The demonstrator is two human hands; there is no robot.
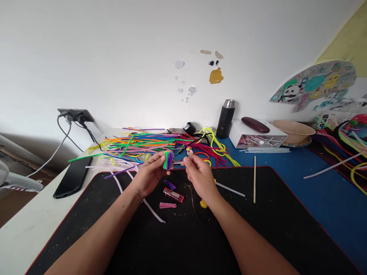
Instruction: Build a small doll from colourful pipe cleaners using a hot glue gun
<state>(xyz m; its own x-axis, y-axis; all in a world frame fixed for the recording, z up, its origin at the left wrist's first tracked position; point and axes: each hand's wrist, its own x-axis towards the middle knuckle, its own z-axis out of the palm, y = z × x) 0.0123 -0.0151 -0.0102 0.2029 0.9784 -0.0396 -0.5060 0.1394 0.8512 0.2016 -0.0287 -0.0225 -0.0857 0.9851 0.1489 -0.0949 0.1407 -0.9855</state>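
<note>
Bundle (pixel 168 160) in left hand (pixel 151 172) shows green beside purple; right hand (pixel 198 173) pinches something thin (pixel 178 163).

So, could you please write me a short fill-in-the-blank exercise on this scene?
1. The left hand holds a green and ____ bundle.
2. The mat under the red lighter is ____.
3. The phone lies to the ____ of the mat.

Missing words: purple; black; left.

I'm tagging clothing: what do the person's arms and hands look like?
The left hand and right hand are bare, with no gloves or rings visible. Left forearm and right forearm show no sleeve, watch or bracelet; the left bears one small spot.
</note>
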